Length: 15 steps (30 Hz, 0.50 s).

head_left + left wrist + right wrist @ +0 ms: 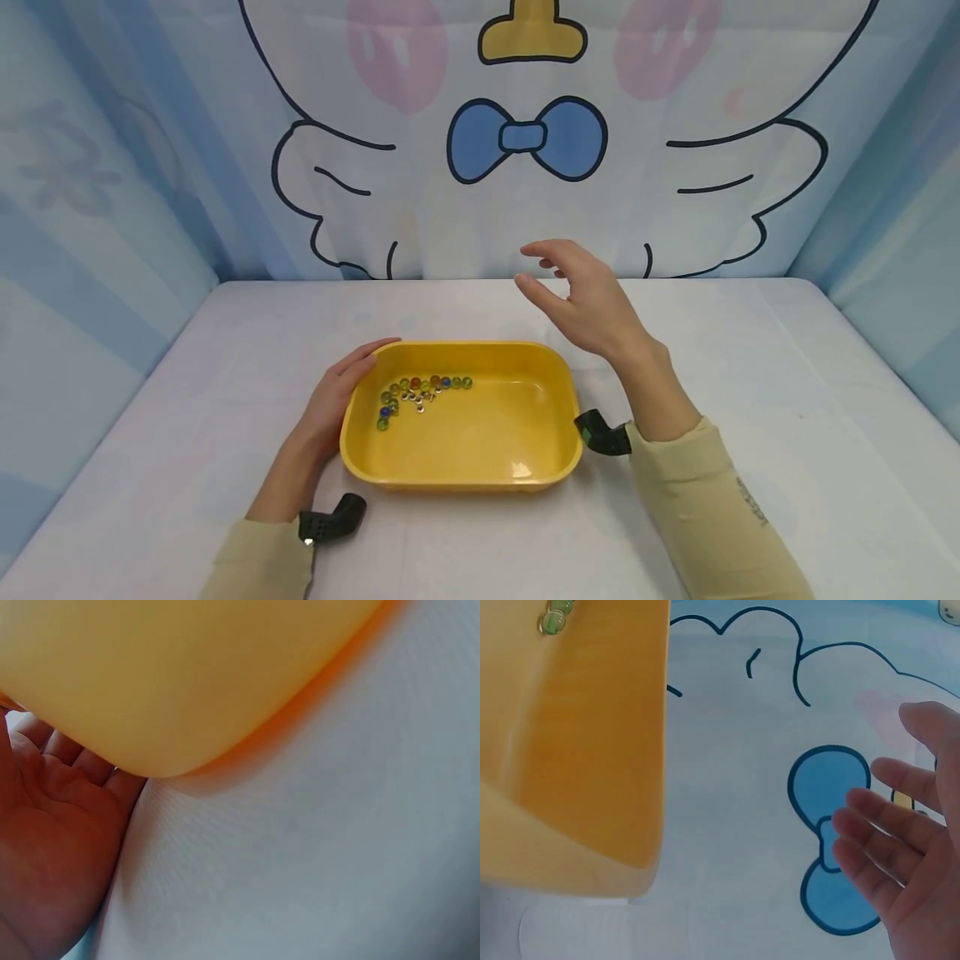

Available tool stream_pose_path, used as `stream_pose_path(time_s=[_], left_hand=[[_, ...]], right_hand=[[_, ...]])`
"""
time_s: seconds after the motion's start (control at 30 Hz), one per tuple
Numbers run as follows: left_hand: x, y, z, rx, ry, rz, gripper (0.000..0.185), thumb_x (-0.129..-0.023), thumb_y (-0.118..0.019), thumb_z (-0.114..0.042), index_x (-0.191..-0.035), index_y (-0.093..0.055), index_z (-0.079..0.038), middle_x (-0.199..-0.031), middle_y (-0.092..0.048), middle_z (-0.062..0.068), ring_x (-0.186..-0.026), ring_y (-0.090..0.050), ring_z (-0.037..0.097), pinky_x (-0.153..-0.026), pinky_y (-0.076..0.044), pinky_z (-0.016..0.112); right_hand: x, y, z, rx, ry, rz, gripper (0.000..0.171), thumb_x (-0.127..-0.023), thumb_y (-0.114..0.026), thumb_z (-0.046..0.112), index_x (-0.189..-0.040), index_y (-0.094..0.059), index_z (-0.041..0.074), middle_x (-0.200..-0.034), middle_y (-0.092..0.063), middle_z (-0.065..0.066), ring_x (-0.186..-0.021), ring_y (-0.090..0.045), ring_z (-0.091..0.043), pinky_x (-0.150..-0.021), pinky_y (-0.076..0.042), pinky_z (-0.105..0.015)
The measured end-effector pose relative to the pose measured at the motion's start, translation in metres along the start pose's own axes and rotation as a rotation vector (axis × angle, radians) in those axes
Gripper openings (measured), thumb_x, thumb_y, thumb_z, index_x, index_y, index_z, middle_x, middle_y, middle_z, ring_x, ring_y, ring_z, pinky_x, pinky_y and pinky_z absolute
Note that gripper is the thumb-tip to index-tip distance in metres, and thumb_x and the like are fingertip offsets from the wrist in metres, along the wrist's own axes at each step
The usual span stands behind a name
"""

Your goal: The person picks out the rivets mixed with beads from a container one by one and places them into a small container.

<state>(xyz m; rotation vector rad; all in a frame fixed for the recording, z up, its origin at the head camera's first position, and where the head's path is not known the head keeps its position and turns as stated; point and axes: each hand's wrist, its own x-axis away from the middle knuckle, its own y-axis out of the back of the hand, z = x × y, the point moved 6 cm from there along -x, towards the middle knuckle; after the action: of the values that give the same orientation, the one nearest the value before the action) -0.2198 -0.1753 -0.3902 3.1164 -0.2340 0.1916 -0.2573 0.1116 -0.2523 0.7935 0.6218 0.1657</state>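
A yellow tray (pixel 487 454) lies in front of me on the white table. Glass marbles (pixel 416 383) in green, blue and amber line its far and left walls, with several small shiny pieces (pixel 418 398) beside them. My left hand (pixel 341 396) holds the tray at its far left corner, thumb at the rim and fingers along the outside. In the left wrist view, the tray's wall hides those fingertips. Beyond the tray's far right corner, my right hand (pixel 588 300) is raised with relaxed, slightly bent fingers and nothing in them.
A white cloth covers the table (pixel 787 433). Behind it hangs a curtain (pixel 525 217) printed with a blue bow tie, and more pale blue curtains (pixel 90 208) flank both sides. A black wrist camera (pixel 603 433) on the right arm is close beside the tray's right wall.
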Motion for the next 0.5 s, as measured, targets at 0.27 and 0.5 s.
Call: stream_pose_path(time_s=[0.27, 0.5], left_hand=[[0.0, -0.001, 0.0, -0.018, -0.007, 0.004, 0.047, -0.11, -0.037, -0.034, -0.151, -0.046, -0.014, -0.149, -0.049, 0.006, -0.13, -0.047, 0.023, -0.104, -0.042, 0.022], [0.0, 0.0, 0.0, -0.034, -0.008, 0.0, 0.047, -0.11, -0.037, -0.035, -0.15, -0.047, -0.014, -0.149, -0.049, 0.006, -0.129, -0.048, 0.023, -0.104, -0.043, 0.022]], right_hand=[[-0.006, -0.012, 0.011, -0.012, 0.045, 0.046, 0.041, -0.1, -0.064, 0.027, -0.135, -0.06, 0.005, -0.137, -0.058, -0.009, -0.118, -0.056, -0.028, -0.102, -0.047, -0.044], [-0.01, -0.026, 0.021, -0.005, 0.103, 0.092, 0.039, -0.1, -0.064, 0.026, -0.133, -0.061, 0.005, -0.135, -0.06, -0.008, -0.118, -0.057, -0.028, -0.1, -0.048, -0.042]])
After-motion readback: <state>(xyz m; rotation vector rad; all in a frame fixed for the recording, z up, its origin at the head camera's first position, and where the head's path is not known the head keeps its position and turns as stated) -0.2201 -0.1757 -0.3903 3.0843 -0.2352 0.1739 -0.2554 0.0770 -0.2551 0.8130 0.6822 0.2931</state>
